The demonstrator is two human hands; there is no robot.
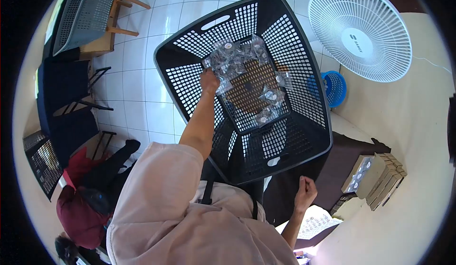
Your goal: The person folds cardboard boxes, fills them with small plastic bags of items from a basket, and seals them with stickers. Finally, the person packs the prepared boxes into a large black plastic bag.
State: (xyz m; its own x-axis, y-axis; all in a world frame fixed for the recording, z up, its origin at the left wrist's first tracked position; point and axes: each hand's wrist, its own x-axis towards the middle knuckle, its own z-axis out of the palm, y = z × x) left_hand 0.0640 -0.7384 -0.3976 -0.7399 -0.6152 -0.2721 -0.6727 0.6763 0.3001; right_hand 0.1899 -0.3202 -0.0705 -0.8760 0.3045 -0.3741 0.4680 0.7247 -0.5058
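A large dark grey plastic basket (327,139) with perforated walls stands in front of me. Inside it, small clear plastic packets (237,54) with round white pieces lie along the far and left sides, and several more packets (270,106) lie at the right. My left hand (209,81) reaches down into the basket by the left wall, its fingers closed on a clear plastic packet (223,85); the fingertips are partly hidden. Outside the basket, my right hand (305,195) hangs near its front right corner, fingers curled in, with nothing visible in them.
A white fan (358,42) stands at the far right, near a small blue basket (336,88). Cardboard boxes (384,179) rest on a dark-covered table (327,163) at right. To the left are dark chairs (66,94), a grey basket (88,16) and a seated person (83,217).
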